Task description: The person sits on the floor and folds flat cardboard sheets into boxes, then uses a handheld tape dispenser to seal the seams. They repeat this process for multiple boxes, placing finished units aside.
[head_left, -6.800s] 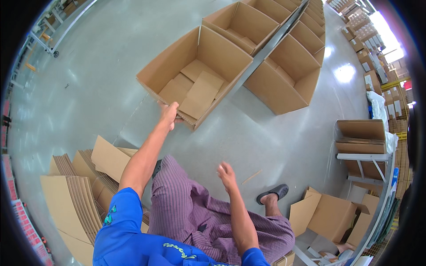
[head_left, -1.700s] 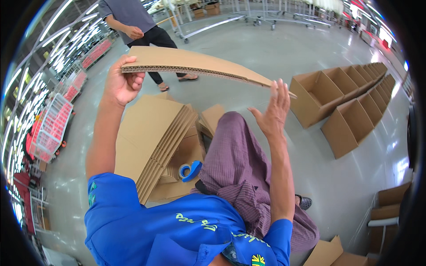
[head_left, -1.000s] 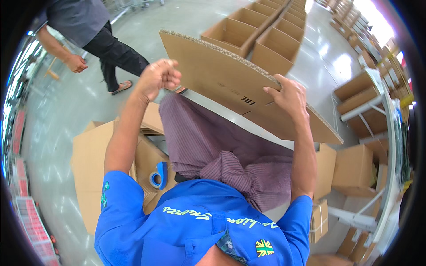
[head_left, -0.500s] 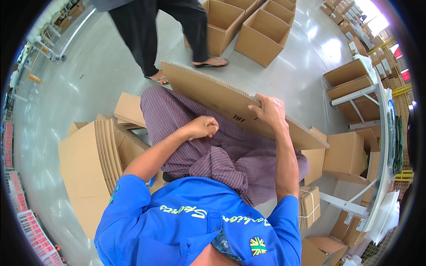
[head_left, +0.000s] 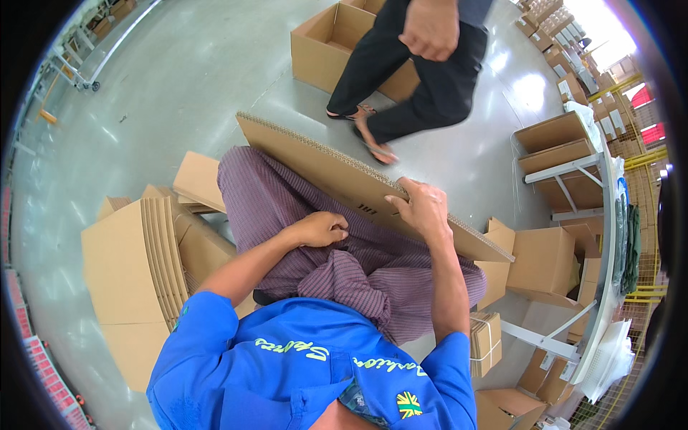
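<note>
A flattened cardboard box stands on its long edge, tilted across my lap, with its corrugated upper edge showing. My right hand is closed over that edge on the right side, thumb on the near face and fingers over the far side. Loosely curled, my left hand rests on the striped purple cloth over my legs, just short of the cardboard. No object shows in its fingers. A stack of flattened boxes leans beside my left arm.
A person in dark trousers walks past beyond the cardboard. Open cartons stand behind them. To my right are a white-framed table, another open carton and a strapped bundle of cardboard. A wheeled rack stands far left.
The person in dark trousers has stepped from left to right, and now stands in front of the open cartons. My hands keep their places on the cardboard and lap; the view has shifted slightly.
</note>
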The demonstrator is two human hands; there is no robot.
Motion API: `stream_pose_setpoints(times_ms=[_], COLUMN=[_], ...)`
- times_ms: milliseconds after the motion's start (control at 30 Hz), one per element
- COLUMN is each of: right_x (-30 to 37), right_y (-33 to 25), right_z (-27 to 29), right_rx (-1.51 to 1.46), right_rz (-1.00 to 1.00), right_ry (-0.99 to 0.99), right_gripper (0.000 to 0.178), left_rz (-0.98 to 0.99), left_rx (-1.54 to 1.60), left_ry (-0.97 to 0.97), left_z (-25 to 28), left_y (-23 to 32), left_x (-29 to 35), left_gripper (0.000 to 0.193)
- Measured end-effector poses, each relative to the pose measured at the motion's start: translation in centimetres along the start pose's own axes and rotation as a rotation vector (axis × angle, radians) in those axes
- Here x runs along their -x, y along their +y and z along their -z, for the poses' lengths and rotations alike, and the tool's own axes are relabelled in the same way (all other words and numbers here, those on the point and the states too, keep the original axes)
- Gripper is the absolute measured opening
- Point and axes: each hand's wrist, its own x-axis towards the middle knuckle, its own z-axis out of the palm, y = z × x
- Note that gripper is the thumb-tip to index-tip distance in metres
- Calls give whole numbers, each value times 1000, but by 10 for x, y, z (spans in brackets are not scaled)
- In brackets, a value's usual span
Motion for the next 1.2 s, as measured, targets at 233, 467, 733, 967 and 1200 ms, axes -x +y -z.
stream_pose_setpoints(times_ms=[233, 467, 733, 967, 1200], right_x=[-8, -24, -64, -92, -104], right_y=[18, 37, 53, 97, 112], right_z=[-8, -22, -30, -43, -47], right_rx=[-24, 17, -49, -272, -54], right_rz=[9, -56, -204, -205, -123], right_ry=[81, 82, -77, -112, 52], right_gripper=[33, 33, 31, 47, 41], left_rz=[-154, 701, 1037, 1316, 1468], left_rx=[663, 287, 577, 557, 520], left_ry=[1009, 1148, 813, 780, 697], left_z=[49, -110, -215, -184, -183], left_y=[14, -199, -233, -154, -159], left_x=[94, 201, 189, 261, 346], left_gripper=[21, 35, 38, 37, 36])
